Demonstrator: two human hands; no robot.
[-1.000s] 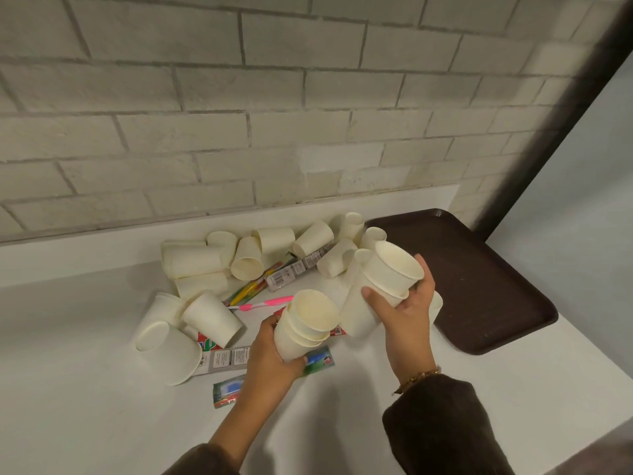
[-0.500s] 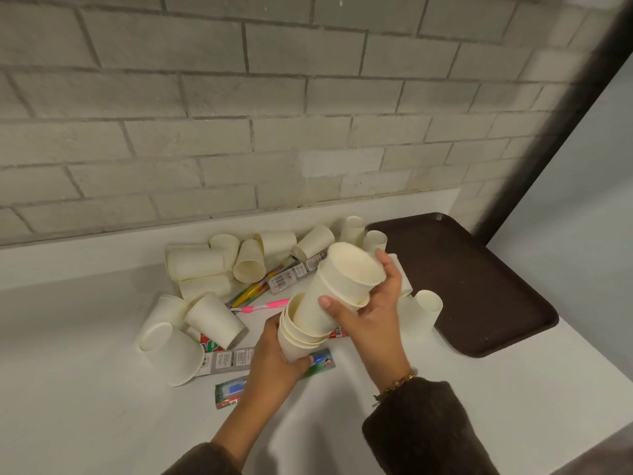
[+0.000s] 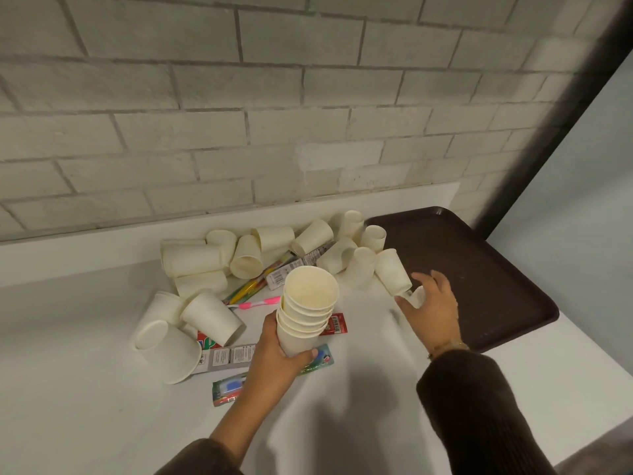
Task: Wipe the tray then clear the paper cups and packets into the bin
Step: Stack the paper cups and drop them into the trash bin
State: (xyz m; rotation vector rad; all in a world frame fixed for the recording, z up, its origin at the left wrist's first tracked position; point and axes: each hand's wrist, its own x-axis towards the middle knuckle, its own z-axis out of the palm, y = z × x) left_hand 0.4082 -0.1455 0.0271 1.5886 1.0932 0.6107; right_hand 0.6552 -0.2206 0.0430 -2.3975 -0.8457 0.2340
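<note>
Left hand (image 3: 274, 353) grips the cup stack (image 3: 306, 311); right hand (image 3: 434, 308) pinches 1 cup (image 3: 417, 297) beside the tray (image 3: 479, 265).

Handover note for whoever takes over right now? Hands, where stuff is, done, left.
Left hand: grips the stack of nested cups, upright above the counter.
Right hand: fingers curl round a single cup beside the tray.
The tray: brown, bare, on the counter's right end; whether wiped cannot be told.
Loose cups lie by the wall; packets lie among them on the counter.
Done: some cups stacked. Left: gather the rest, packets too, bin them; no bin in view.
</note>
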